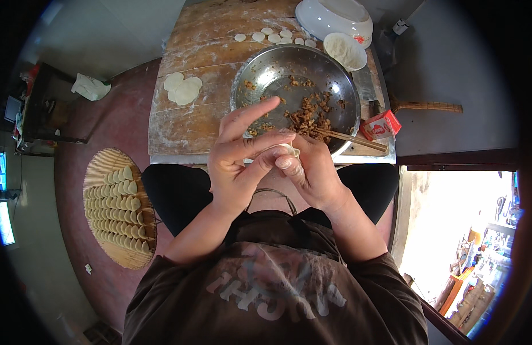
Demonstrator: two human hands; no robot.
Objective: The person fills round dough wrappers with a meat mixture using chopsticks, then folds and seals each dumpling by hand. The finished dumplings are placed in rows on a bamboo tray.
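Observation:
A dumpling [292, 149] is pinched between the fingertips of my left hand [244, 157] and my right hand [315, 170], just in front of a steel bowl [244, 82]. My left index finger is raised and apart from it; fingers hide most of the dough. Brown minced filling [311, 112] lies in the bowl, with a pair of wooden chopsticks [361, 141] resting in it and over its right rim. Flat round wrappers [186, 91] overlap on the floured wooden board [205, 54] to the left. Small dough discs [273, 38] lie behind the bowl.
A white bowl of flour [345, 51] and a large white enamel basin [335, 19] stand at the back right. A red box [381, 126] is right of the steel bowl. Down on the left, a round woven tray [115, 254] carries rows of dumplings [119, 209]. An open doorway is at right.

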